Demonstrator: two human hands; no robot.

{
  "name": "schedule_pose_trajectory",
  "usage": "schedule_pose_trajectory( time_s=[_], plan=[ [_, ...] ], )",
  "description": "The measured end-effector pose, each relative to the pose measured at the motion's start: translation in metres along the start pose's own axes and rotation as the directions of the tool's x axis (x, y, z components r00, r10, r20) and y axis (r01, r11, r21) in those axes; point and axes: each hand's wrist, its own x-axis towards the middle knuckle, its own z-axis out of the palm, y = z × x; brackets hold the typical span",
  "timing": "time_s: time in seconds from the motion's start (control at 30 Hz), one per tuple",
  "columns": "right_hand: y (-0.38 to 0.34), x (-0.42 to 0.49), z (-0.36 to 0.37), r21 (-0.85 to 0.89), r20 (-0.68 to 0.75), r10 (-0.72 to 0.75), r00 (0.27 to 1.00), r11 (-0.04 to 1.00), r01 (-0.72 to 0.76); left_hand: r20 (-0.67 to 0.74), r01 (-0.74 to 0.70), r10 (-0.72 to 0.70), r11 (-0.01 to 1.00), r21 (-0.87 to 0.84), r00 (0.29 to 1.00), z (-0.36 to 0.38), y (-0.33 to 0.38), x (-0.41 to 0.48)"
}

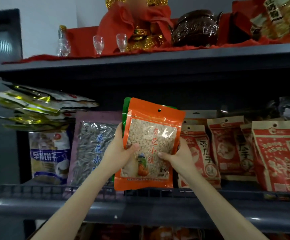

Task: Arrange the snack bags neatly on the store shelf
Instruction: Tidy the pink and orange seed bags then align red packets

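Observation:
An orange snack bag (151, 135) with a clear window of pale seeds stands upright above the middle shelf's front rail (54, 189). A green bag (125, 108) shows just behind its left edge. My left hand (121, 151) grips the orange bag's left side, thumb on the front. My right hand (178, 155) grips its right side, thumb on the window. To the left stands a purple bag of dark seeds (94, 148). Red and tan seed bags (230, 148) stand in a row on the right.
A blue and white biscuit bag (49, 156) stands at the far left under a tilted stack of gold-edged bags (37, 108). The top shelf (158, 58) carries red cloth, small glasses (98, 44) and a dark brown pot (195, 28). More packets show on the shelf below.

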Motion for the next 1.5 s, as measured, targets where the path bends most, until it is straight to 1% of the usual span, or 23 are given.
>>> schedule_pose_trajectory(
  time_s=[0.03,0.07,0.1,0.13,0.23,0.3,0.4,0.47,0.57,0.63,0.7,0.77,0.87,0.93,0.97,1.03,1.13,1.27,1.37,1.5],
  plan=[
    [0.003,0.000,0.003,-0.012,-0.010,0.016,1.000,1.000,-0.016,-0.008,0.002,-0.001,0.990,0.142,1.000,-0.002,-0.001,0.002],
    [0.005,0.000,0.004,-0.037,-0.027,0.028,0.999,0.999,-0.029,-0.021,0.007,-0.001,0.956,0.295,1.000,-0.003,-0.002,0.005],
    [0.006,0.000,0.004,-0.073,-0.046,0.031,0.998,0.997,-0.035,-0.030,0.008,0.005,0.904,0.428,1.000,-0.003,-0.002,0.007],
    [0.007,0.001,0.003,-0.113,-0.063,0.023,0.998,0.993,-0.030,-0.030,0.014,0.003,0.852,0.523,1.000,-0.002,-0.001,0.009],
    [0.008,0.003,-0.005,-0.242,-0.090,0.010,0.996,0.970,-0.032,-0.026,0.046,-0.039,0.724,0.688,0.999,0.012,0.009,0.010],
    [0.010,0.003,-0.007,-0.313,-0.113,0.015,0.994,0.948,-0.050,-0.013,0.054,-0.069,0.641,0.766,0.998,0.024,0.017,0.009],
    [0.015,0.004,-0.002,-0.440,-0.186,-0.001,0.982,0.894,-0.082,-0.031,0.096,-0.114,0.620,0.778,0.993,0.036,0.016,0.014],
    [0.016,0.006,0.002,-0.515,-0.201,-0.026,0.979,0.853,-0.083,-0.051,0.119,-0.128,0.615,0.779,0.991,0.040,0.014,0.014],
    [0.013,0.010,0.003,-0.591,-0.187,-0.017,0.982,0.801,-0.098,-0.088,0.108,-0.063,0.621,0.776,0.994,0.041,0.011,0.011],
    [0.010,0.014,0.000,-0.677,-0.169,-0.008,0.986,0.728,-0.110,-0.073,0.075,-0.027,0.595,0.800,0.997,0.040,0.007,0.009],
    [0.008,0.016,-0.002,-0.778,-0.133,-0.018,0.991,0.622,-0.093,-0.034,0.061,-0.057,0.592,0.804,0.998,0.037,0.003,0.007],
    [0.006,0.018,-0.003,-0.823,-0.085,-0.015,0.996,0.565,-0.062,0.000,0.055,-0.094,0.573,0.818,0.996,0.036,0.000,0.006],
    [0.002,0.018,-0.004,-0.886,-0.021,-0.012,1.000,0.464,-0.013,0.049,0.023,-0.125,0.516,0.856,0.991,0.035,0.001,0.001],
    [0.003,0.015,-0.003,-0.911,0.012,-0.018,1.000,0.411,0.018,0.086,0.000,-0.144,0.510,0.860,0.986,0.033,0.004,-0.001],
    [0.005,0.011,-0.002,-0.914,0.031,-0.026,0.999,0.405,0.039,0.093,-0.001,-0.153,0.518,0.855,0.984,0.032,0.006,-0.003],
    [0.010,0.005,0.002,-0.901,0.046,-0.047,0.998,0.429,0.062,0.097,-0.004,-0.149,0.529,0.849,0.984,0.029,0.008,-0.005],
    [0.011,0.001,0.004,-0.883,0.023,-0.050,0.998,0.467,0.043,0.095,-0.017,-0.119,0.535,0.845,0.988,0.029,0.007,-0.007],
    [0.009,-0.002,0.000,-0.861,0.028,-0.052,0.998,0.506,0.050,0.098,-0.053,-0.064,0.506,0.861,0.993,0.032,0.006,-0.011],
    [0.011,-0.004,-0.006,-0.839,0.013,-0.088,0.996,0.540,0.059,0.090,-0.077,-0.002,0.496,0.865,0.996,0.033,0.005,-0.011],
    [0.009,-0.006,-0.025,-0.787,-0.006,-0.093,0.996,0.615,0.053,0.077,-0.092,0.051,0.550,0.830,0.996,0.033,0.006,-0.007]
  ],
)
